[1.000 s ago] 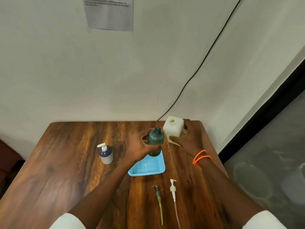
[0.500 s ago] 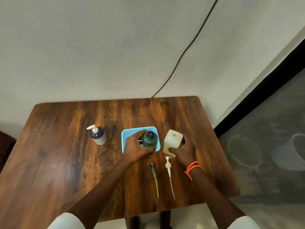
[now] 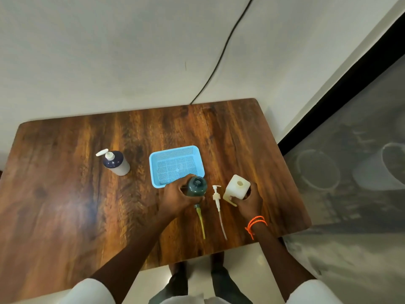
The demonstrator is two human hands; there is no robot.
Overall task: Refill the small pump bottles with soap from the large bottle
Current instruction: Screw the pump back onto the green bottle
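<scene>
Wooden table (image 3: 65, 194): left hand (image 3: 175, 197) gripping uncapped green bottle (image 3: 196, 186), right hand (image 3: 248, 199) clasping white soap bottle (image 3: 237, 189), seemingly steadied for pouring.

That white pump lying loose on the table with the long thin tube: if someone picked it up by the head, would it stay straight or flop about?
The white pump probably weighs little: slim head, thin tube. The tube bows slightly, so it would likely bend or swing rather than stay rigid. Lying flat, it may roll if nudged.
</scene>
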